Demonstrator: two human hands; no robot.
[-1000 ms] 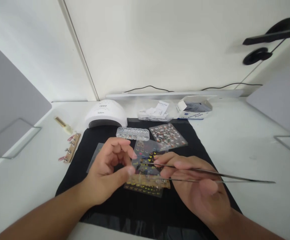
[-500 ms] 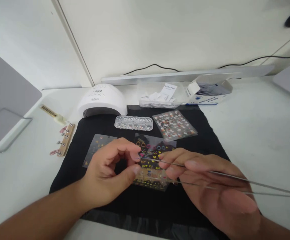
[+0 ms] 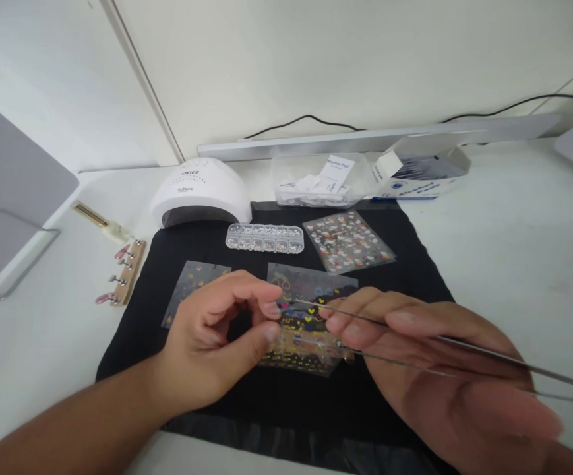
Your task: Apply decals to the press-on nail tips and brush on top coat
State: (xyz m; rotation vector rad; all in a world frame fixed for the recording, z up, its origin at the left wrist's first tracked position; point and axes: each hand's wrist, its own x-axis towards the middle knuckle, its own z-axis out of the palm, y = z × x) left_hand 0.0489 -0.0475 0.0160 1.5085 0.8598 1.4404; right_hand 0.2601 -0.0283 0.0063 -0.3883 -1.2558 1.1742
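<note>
My left hand is curled, index finger and thumb brought close around something thin and clear with faint bluish marks, too blurred to name. In my right hand, tweezers lie across the fingers, their two long prongs apart and pointing left. The upper tip reaches close to my left index fingertip; whether it touches cannot be made out. Below and behind both hands, a clear sticker sheet with colourful faces, hearts and lettering rests on the black mat. My hands partly cover that sheet.
Another sticker sheet lies behind, and a third sheet at left. A compartment case holds tiny decorations. Around the mat stand a white nail lamp, clear tub, alcohol pad box, wooden strip and brush.
My right hand and the tweezers have shifted slightly right and opened a bit at the thumb. My left hand has hardly moved. The whole view has tilted slightly.
</note>
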